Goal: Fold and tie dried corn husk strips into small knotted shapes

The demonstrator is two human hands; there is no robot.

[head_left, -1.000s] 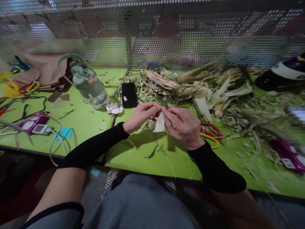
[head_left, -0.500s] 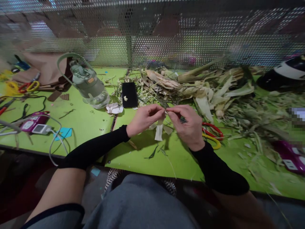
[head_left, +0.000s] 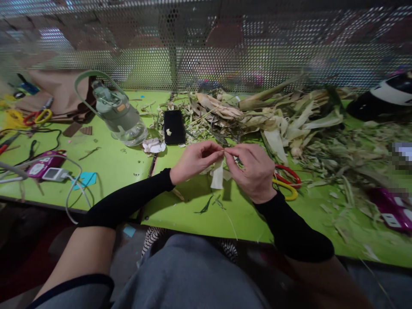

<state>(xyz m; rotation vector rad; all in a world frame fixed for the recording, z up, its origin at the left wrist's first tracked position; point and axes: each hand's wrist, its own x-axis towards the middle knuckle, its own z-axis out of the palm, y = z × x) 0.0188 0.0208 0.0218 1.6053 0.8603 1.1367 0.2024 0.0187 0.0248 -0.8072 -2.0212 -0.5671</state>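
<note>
A pale strip of corn husk (head_left: 217, 177) hangs down between my hands over the green table (head_left: 189, 214). The thumb and forefinger of my left hand (head_left: 195, 161) pinch its upper end. Fingertips of my right hand (head_left: 252, 169) are pinched together against the left ones at the same end; whether they grip the husk itself or a finer bit is too small to tell. Scissors with red and yellow handles (head_left: 293, 194) lie just right of my right hand, partly covered by it. Green leaf scraps (head_left: 206, 206) lie on the table below the strip.
Corn husks (head_left: 273, 122) and shreds are heaped along the back and right. A black phone (head_left: 174, 127) and a green-lidded bottle (head_left: 117, 116) stand behind my left hand. Purple devices (head_left: 48, 164) with a white cable are at left. A perforated metal screen (head_left: 209, 51) closes the back.
My right hand has shifted slightly and its fingers have closed in against my left fingertips. The hanging husk strip has turned a little, showing a broader face.
</note>
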